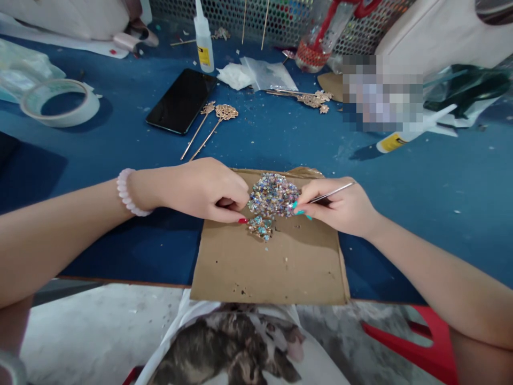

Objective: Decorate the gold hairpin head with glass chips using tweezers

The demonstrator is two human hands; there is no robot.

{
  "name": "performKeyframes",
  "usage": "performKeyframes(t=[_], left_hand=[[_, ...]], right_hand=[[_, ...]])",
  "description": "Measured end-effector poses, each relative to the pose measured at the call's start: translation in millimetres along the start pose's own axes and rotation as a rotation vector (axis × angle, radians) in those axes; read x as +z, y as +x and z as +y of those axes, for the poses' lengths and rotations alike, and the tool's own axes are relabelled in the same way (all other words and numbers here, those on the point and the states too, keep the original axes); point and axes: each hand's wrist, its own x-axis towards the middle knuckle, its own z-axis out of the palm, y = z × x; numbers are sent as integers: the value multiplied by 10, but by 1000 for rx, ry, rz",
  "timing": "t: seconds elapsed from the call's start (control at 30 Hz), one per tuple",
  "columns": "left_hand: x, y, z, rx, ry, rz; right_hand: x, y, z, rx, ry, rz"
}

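Observation:
My left hand (212, 190), with a pale bead bracelet at the wrist, is curled closed, its thumb tip at the left edge of a small gold-coloured metal ornament (261, 229) set with blue stones. Just beyond it lies a heap of multicoloured rhinestones (273, 195) on a piece of cardboard (268, 270). Between the fingers of my right hand (340, 207) is a slim metal tool (333, 192), probably tweezers. Its working end is hidden behind the fingertips, which are at the right side of the heap.
Beyond the cardboard are gold hairpins (226, 112), a black phone (182, 100), and an upright glue bottle (204, 45). Another glue bottle (395, 141) lies at right. A tape roll (60, 102) sits at left, and a perforated metal basket (224, 24) stands behind.

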Motion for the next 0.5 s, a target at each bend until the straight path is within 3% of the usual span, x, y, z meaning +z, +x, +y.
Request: performKeyframes(t=[0.27,0.5], left_hand=[[-23,0,29,-14,-18,-16],[-139,-84,130,-122,-102,-129]], right_hand=[[-8,-23,-61,-21,-73,-21],[13,-17,-70,-63,-102,-17]])
